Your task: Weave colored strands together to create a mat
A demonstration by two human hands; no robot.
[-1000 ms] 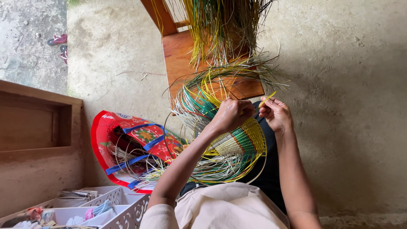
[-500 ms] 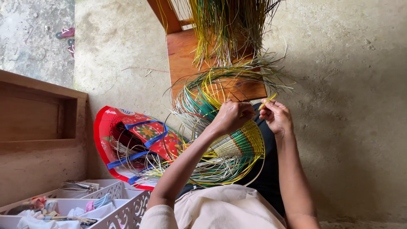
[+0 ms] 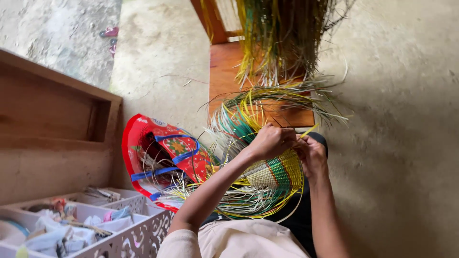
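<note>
Left hand [image 3: 271, 141] clenched, fingers curled round thin strips at the top edge of the half-woven round basket of yellow, green and pale plastic strips [image 3: 275, 174]. Right hand [image 3: 313, 154] just beside it, touching, pinching a loose yellow strip [image 3: 310, 130] that sticks up between the two hands. Basket sits in the person's lap, over dark trousers, woven band tilted toward the right hand, unwoven strands fanning out left and down.

Beyond the hands, a low brown wooden stool [image 3: 229, 81] on the floor, with an upright bundle of long green and yellow strips [image 3: 282, 38] on it, ends spilling over the seat. Left of the basket, a red woven-plastic bag with blue handles [image 3: 162, 153], lying open on the concrete floor [image 3: 401, 119], touching the loose strands. Far left, a brown wooden box frame [image 3: 52, 114]. Bottom left, a white cut-out plastic organiser tray [image 3: 138, 229] holding mixed small items, too jumbled to tell.
</note>
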